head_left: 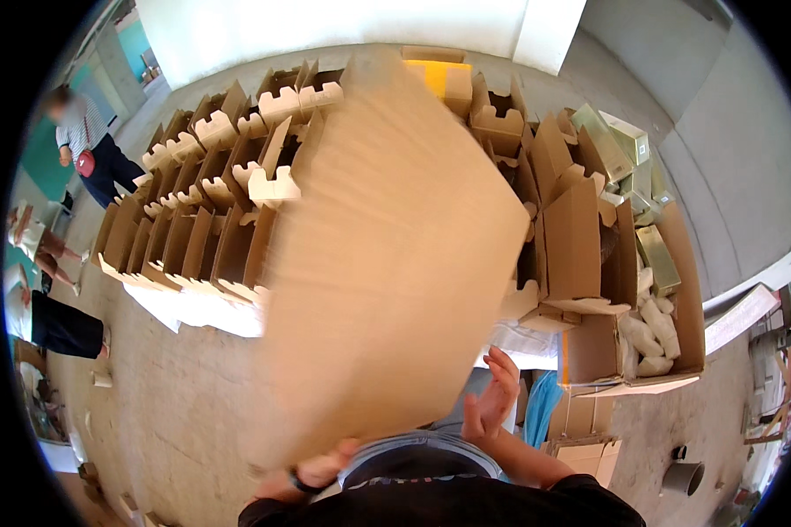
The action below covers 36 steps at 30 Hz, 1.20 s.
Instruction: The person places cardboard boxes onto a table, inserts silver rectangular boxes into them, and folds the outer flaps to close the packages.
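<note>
A big brown cardboard sheet [395, 255], slightly smeared by motion, stands tilted before me and hides much of the table. My left hand [327, 463], with a dark band at the wrist, grips its lower left edge; some of the fingers are hidden behind it. To the right of the sheet, my right hand [494, 397] is raised with its fingers stretched out, holding nothing and seemingly apart from the cardboard.
Rows of open cardboard boxes [230, 250] fill the table's left. At the right, a large carton [690, 299] holds gold boxes [659, 259] and pale wrapped pieces [646, 338]. A metal cylinder [682, 479] lies on the floor. Several people stand at the left.
</note>
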Each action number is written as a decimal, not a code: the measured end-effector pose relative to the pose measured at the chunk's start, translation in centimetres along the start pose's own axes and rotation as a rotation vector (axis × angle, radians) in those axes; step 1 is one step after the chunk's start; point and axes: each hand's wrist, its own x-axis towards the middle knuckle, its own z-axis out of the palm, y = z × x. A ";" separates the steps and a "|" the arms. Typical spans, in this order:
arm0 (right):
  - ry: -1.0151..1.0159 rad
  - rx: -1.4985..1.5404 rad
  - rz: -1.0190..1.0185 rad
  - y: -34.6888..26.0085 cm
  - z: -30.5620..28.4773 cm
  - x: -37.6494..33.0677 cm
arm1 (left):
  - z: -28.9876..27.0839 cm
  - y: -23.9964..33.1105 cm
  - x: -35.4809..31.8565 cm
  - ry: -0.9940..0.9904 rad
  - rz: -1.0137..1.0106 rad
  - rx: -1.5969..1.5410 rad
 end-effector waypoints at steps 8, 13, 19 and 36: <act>-0.662 -0.214 0.082 14.3 1.4 -1.7 | 1.0 7.2 24.3 0.234 0.201 -0.374; -0.671 -0.272 0.045 17.7 2.8 -3.1 | 7.7 7.5 39.6 0.367 0.294 -0.217; -0.692 -0.241 0.125 18.1 2.6 -3.0 | 18.5 1.4 53.7 0.446 0.283 0.087; -0.730 -0.292 0.170 17.8 3.3 -1.6 | 29.2 -9.2 57.7 0.084 0.121 0.316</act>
